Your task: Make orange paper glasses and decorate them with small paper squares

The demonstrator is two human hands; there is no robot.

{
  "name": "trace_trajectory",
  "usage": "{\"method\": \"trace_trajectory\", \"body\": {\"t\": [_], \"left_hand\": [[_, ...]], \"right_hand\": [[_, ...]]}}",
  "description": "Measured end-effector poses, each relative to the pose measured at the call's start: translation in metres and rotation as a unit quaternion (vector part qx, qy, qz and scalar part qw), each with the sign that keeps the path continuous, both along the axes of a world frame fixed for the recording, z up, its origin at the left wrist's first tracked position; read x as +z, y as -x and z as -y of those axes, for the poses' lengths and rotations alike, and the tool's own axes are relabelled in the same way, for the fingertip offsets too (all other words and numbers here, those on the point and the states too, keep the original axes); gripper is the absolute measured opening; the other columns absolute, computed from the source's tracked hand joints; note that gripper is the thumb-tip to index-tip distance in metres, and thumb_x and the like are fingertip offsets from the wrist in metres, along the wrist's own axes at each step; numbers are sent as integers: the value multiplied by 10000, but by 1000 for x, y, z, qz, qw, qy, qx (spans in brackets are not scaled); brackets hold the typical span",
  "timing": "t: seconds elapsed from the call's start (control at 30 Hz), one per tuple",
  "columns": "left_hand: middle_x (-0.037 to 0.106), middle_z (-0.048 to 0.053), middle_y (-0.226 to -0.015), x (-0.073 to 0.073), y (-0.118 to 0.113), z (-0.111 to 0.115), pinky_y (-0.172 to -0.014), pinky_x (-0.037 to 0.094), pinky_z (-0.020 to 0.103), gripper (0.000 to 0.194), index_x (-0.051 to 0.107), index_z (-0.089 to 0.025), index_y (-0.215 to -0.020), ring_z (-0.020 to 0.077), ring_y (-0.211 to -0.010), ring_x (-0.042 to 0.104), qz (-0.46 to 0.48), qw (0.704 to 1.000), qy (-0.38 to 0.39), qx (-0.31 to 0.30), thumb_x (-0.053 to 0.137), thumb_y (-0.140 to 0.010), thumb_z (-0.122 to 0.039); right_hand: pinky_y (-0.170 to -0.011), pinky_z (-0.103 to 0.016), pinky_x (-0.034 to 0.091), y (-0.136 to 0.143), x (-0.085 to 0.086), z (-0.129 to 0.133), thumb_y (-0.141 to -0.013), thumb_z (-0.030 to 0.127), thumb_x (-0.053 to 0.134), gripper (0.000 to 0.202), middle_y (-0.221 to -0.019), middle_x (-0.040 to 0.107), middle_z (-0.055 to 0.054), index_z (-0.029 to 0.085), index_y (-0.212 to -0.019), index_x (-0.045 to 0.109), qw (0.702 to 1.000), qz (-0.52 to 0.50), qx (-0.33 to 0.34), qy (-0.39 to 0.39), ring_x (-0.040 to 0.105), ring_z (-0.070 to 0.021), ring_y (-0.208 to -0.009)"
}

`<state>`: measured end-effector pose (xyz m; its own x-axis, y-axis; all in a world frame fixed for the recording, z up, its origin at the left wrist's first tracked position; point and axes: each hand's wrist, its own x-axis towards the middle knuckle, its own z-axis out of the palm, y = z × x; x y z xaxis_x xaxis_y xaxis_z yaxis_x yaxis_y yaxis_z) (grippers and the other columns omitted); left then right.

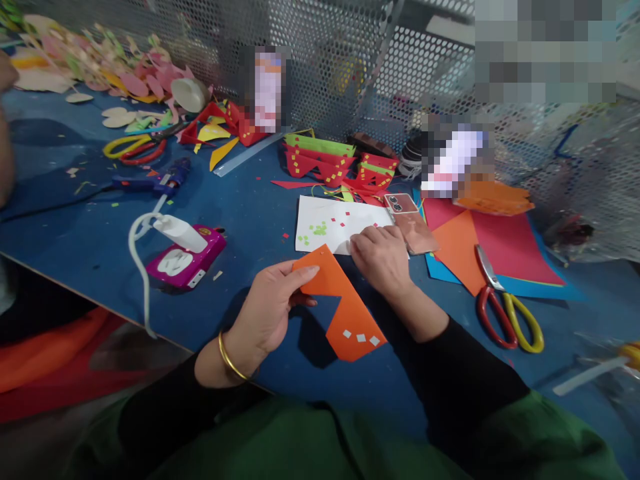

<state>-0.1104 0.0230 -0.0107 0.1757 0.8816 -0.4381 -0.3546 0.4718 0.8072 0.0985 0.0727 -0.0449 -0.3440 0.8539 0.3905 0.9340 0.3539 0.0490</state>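
An orange paper mask (345, 320) with a cut-out notch and a few pale squares along its lower end is pinched by its upper left corner in my left hand (267, 303), thumb on top. My right hand (383, 257) rests at the lower right of a white card (350, 217), back upward and fingers curled in. Its fingertips are hidden, so whatever they hold does not show. Small green paper squares (319, 230) and a few red ones (341, 225) lie scattered on the card. A copper-coloured phone (415, 230) lies beside my right hand.
Scissors (495, 287) lie at right by orange, red and blue paper sheets (520, 250). Red decorated masks (317, 163) sit behind the card. At left are a purple power socket (193, 257), glue gun (170, 177), another pair of scissors (143, 148) and someone's arm (5, 133).
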Motion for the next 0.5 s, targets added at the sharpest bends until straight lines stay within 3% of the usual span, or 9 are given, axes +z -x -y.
{"method": "trace_trajectory", "body": {"t": [0.1,0.23,0.4,0.5], "left_hand": [[756,70,-804,0,0,0,-510,467,212,223,797,-158,-826,135,-633,629,-4,1000,1,-6,833,-666,-308],[763,67,-811,-3,-1,0,-533,469,219,207,801,-173,-814,134,-636,630,-3,1000,-6,-14,838,-661,-306],[771,72,-863,1,-6,-2,-553,489,215,177,806,-165,-825,135,-673,641,-3,1000,9,-30,825,-681,-265],[765,61,-867,13,-15,-3,-550,497,211,120,803,-172,-785,138,-690,643,4,999,1,-52,812,-697,-252]], "right_hand": [[-808,-382,356,-3,7,1,-936,207,480,245,-813,659,-76,181,-804,685,987,-160,-35,-2,550,-211,-805],[-765,-345,439,-6,21,10,-868,243,530,135,-810,663,-36,207,-792,635,917,-393,-51,37,571,-180,-798],[-686,-310,482,-8,38,40,-888,327,549,179,-784,686,-24,200,-804,644,877,-468,-52,98,605,-155,-728],[-781,-343,513,-10,53,68,-887,378,583,208,-964,744,-58,202,-813,663,835,-524,-45,162,668,-185,-868]]}}
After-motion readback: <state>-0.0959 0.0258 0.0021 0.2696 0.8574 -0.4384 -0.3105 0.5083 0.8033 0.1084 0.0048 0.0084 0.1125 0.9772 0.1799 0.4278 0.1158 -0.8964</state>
